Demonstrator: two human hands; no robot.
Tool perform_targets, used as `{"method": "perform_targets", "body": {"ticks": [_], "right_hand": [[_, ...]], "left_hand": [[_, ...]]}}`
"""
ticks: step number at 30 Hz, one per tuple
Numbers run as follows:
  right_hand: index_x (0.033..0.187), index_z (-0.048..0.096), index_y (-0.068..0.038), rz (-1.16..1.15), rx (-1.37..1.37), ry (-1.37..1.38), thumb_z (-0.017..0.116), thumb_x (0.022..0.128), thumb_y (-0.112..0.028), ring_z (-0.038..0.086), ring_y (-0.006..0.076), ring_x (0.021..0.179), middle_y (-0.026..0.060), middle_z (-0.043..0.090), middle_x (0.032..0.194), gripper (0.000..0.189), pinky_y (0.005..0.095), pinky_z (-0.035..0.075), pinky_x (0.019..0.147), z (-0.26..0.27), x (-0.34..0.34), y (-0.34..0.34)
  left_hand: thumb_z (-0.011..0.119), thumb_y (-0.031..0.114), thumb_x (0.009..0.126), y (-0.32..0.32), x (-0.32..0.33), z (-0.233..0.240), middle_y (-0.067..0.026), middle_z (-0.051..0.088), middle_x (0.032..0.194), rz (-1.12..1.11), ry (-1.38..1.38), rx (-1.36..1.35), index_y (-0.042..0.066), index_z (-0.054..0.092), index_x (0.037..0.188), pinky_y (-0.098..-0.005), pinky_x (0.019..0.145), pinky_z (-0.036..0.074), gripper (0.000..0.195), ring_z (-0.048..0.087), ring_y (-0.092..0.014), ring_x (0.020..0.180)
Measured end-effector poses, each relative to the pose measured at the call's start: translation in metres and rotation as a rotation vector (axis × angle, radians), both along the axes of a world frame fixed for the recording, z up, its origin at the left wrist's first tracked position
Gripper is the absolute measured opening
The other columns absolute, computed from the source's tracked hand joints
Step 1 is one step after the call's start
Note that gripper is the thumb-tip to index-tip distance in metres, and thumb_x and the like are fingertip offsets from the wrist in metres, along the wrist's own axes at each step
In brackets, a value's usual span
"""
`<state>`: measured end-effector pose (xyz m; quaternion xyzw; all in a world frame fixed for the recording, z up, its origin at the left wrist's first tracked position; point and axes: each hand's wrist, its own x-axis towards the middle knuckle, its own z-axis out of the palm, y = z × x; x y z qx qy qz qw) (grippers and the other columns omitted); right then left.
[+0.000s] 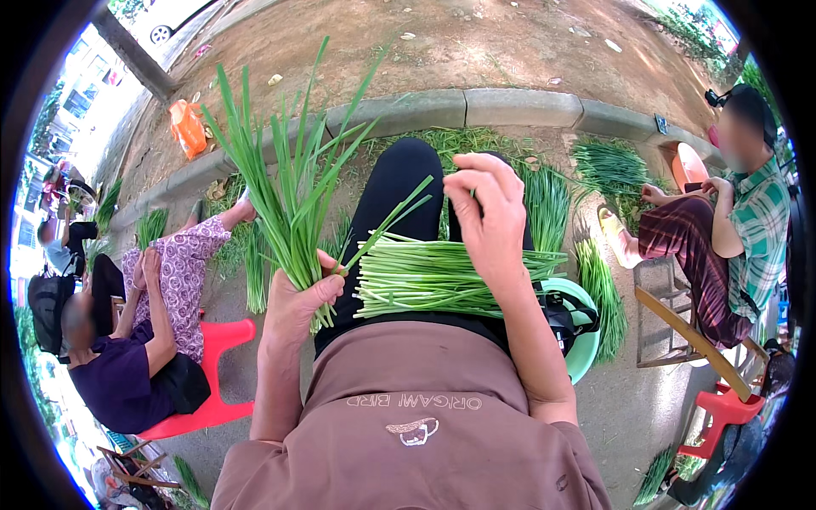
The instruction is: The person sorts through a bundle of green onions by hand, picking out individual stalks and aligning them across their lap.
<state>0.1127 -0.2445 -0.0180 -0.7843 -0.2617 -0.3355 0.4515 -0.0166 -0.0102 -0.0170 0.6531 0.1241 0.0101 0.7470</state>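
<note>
My left hand (296, 303) grips a loose bunch of green garlic chives (290, 210) near its cut ends. The long leaves fan up and away over the ground. One shoot (392, 223) juts sideways from beside the left thumb, towards the right. Across my thighs lies a thick layer of trimmed chives (427, 277), pale stem ends to the left. Above its right part hovers my right hand (489, 213), fingers curled and slightly apart, with nothing visible in them. The right forearm hides part of the layer.
Chive bundles (599, 299) lie on the ground at both sides. A mint-green basin (583, 366) holding a black bag stands by my right hip. A person on a red plastic stool (226, 357) sits left, another on a wooden chair (688, 331) right. A stone kerb (523, 108) runs ahead.
</note>
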Motion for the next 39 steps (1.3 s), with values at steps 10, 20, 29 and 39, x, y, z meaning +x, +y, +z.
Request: {"method": "perform_targets", "body": {"ticks": [10, 20, 29, 39], "right_hand": [[0.084, 0.059, -0.011, 0.326, -0.401, -0.167, 0.059, 0.073, -0.009, 0.056, 0.0172, 0.088, 0.0005, 0.054, 0.082, 0.011, 0.0442, 0.033, 0.102, 0.007, -0.029, 0.027], [0.087, 0.061, -0.008, 0.187, -0.428, 0.235, 0.064, 0.08, -0.01, 0.058, 0.0269, 0.079, 0.0058, 0.059, 0.084, 0.008, 0.0359, 0.044, 0.077, -0.013, -0.003, -0.012], [0.084, 0.064, -0.008, 0.154, -0.774, 0.521, 0.058, 0.083, -0.012, 0.06, 0.0252, 0.084, 0.0068, 0.062, 0.083, 0.008, 0.038, 0.04, 0.079, -0.041, 0.005, -0.027], [0.086, 0.068, -0.007, 0.179, -0.751, 0.483, 0.058, 0.083, -0.012, 0.06, 0.0239, 0.086, 0.0067, 0.063, 0.083, 0.011, 0.0367, 0.04, 0.079, -0.033, 0.001, -0.028]], "left_hand": [[0.071, 0.004, 0.08, 0.0, 0.002, -0.002, -0.0099, 0.065, 0.087, -0.034, -0.014, -0.021, 0.001, 0.057, 0.099, -0.0247, 0.061, 0.05, 0.024, 0.062, -0.015, 0.072], [0.065, 0.002, 0.085, 0.01, 0.004, -0.01, -0.0127, 0.065, 0.092, 0.259, -0.126, -0.215, 0.004, 0.056, 0.104, -0.0279, 0.068, 0.054, 0.022, 0.065, -0.019, 0.079], [0.066, 0.003, 0.084, 0.011, 0.004, -0.014, -0.0122, 0.064, 0.093, 0.251, -0.096, -0.201, 0.004, 0.056, 0.105, -0.0278, 0.066, 0.054, 0.024, 0.064, -0.017, 0.077], [0.065, 0.002, 0.084, 0.004, 0.004, -0.009, -0.0128, 0.065, 0.092, 0.189, -0.059, -0.241, 0.004, 0.057, 0.105, -0.028, 0.066, 0.054, 0.023, 0.064, -0.018, 0.078]]}}
